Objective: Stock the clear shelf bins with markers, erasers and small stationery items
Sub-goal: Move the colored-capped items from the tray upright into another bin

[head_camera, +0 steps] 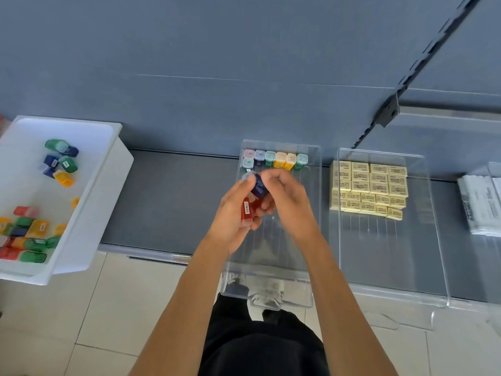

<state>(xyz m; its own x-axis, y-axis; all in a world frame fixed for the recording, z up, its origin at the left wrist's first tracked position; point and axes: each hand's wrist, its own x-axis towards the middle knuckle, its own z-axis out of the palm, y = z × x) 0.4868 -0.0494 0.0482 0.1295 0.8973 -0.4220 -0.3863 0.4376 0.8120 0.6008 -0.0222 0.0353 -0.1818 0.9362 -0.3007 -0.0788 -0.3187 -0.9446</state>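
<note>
Head view, single frame.

- Your left hand is curled round two red cases, held over the middle bin. The nearer one carries a white barcode sticker; its digits are too small to read.
- Your right hand pinches a blue case between fingertips and thumb, just above the red ones. Pale print on its side is blurred. Your left thumb lies against its clear cap end.
- Both hands meet over the back half of the middle bin, which stands on the grey shelf with its front end overhanging the shelf edge.
- The row at the bin's back wall holds upright cases: pink, purple, teal, two orange and green, with one more teal just in front at the left.
- The tub, white, sits at the left end of the shelf. The loose cases in it are green, blue, orange and red; several show white stickers, unreadable.
- The right bin stands just beside the middle one. The erasers in it are yellow, packed in rows at its back, each with dark print and a small drawing; I cannot read the text.
- Packets, white with dark print, lie at the far right; the wording is illegible.
</note>
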